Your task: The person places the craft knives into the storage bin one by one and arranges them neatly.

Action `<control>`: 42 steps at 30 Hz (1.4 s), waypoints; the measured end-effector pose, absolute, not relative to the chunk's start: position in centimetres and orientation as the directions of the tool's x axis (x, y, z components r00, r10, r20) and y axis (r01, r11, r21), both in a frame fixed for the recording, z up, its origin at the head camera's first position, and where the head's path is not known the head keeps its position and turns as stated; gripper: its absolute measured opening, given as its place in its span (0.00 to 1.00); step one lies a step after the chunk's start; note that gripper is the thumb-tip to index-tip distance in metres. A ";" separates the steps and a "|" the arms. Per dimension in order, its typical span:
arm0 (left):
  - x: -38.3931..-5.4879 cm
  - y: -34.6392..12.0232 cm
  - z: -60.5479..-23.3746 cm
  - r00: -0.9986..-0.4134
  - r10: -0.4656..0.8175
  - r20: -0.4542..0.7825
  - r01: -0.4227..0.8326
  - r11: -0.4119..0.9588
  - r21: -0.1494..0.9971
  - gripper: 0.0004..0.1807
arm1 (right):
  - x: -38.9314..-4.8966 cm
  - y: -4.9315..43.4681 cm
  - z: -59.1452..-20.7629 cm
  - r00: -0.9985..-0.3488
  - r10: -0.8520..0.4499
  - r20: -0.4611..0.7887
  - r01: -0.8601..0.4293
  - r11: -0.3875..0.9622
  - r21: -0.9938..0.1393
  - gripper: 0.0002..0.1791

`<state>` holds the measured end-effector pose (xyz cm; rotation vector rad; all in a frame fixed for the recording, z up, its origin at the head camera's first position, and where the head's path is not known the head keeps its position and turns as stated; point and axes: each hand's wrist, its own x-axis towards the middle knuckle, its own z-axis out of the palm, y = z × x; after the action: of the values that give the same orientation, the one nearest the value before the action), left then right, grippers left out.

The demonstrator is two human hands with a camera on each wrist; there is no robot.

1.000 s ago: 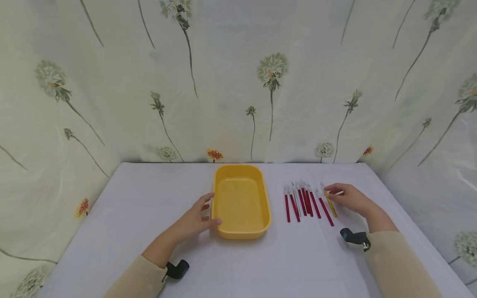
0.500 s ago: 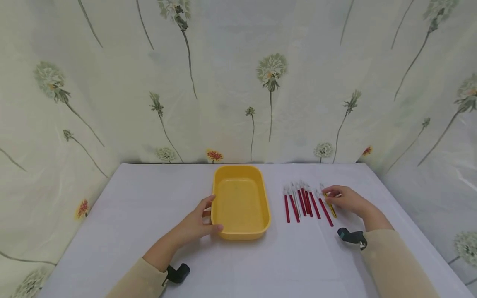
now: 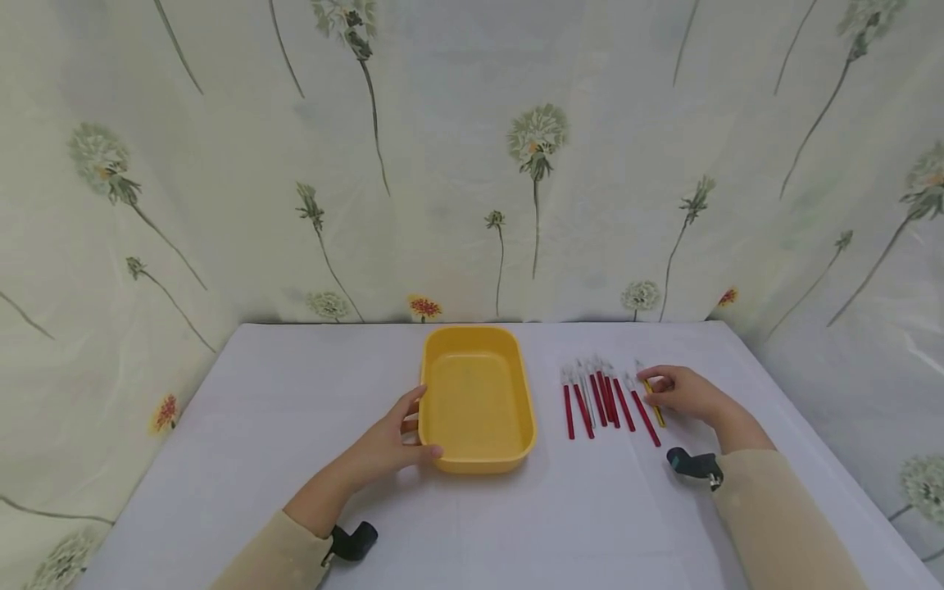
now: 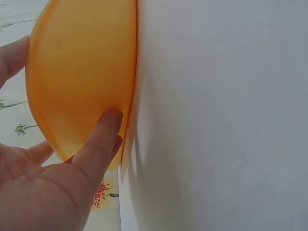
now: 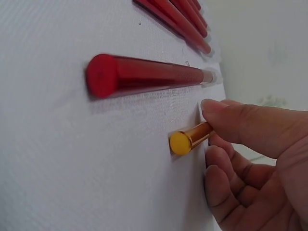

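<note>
A yellow plastic tray (image 3: 475, 401) stands on the table in the head view. My left hand (image 3: 391, 438) grips its left side, the thumb at the near corner and the index finger at the rim. In the left wrist view, fingers (image 4: 108, 120) of that hand lie against the tray's outer wall. To the right, my right hand (image 3: 686, 393) pinches a slim yellow pen (image 5: 195, 137) between thumb and fingers. Its blunt yellow end points out of the grip, close over the cloth; the rest is partly hidden. Beside it lies a red pen (image 5: 149, 74) with a clear far end.
Several more red pens (image 3: 623, 404) with clear ends lie side by side between the tray and my right hand. Among them is a silvery-white one (image 3: 588, 401). A white cloth (image 3: 531, 524) covers the table, and a curtain with dandelion prints (image 3: 457, 164) hangs behind it.
My left thumb and index finger have settled slightly further onto the tray's edge. The right hand has moved a little left, its fingers closing on the yellow pen.
</note>
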<state>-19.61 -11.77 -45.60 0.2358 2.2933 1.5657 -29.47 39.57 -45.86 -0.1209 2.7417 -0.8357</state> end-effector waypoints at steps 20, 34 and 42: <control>-19.4 -11.7 -45.7 -0.924 0.332 -0.190 -0.055 0.377 0.925 0.58 | -29.3 40.3 -45.9 -0.956 -0.149 -0.252 0.028 0.810 -0.585 0.30; -19.4 -11.7 -45.6 -0.926 0.332 -0.181 -0.045 0.378 0.925 0.58 | -27.9 40.2 -44.5 -0.958 -0.155 -0.241 0.031 0.779 -0.626 0.32; -19.3 -11.6 -45.6 -0.927 0.325 -0.186 -0.045 0.397 0.917 0.59 | -26.8 39.1 -42.8 -0.961 -0.155 -0.230 0.037 0.750 -0.661 0.32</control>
<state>-19.30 -11.61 -45.58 0.2427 2.3243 1.5413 -26.83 39.09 -42.82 -0.0920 2.6784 -1.0198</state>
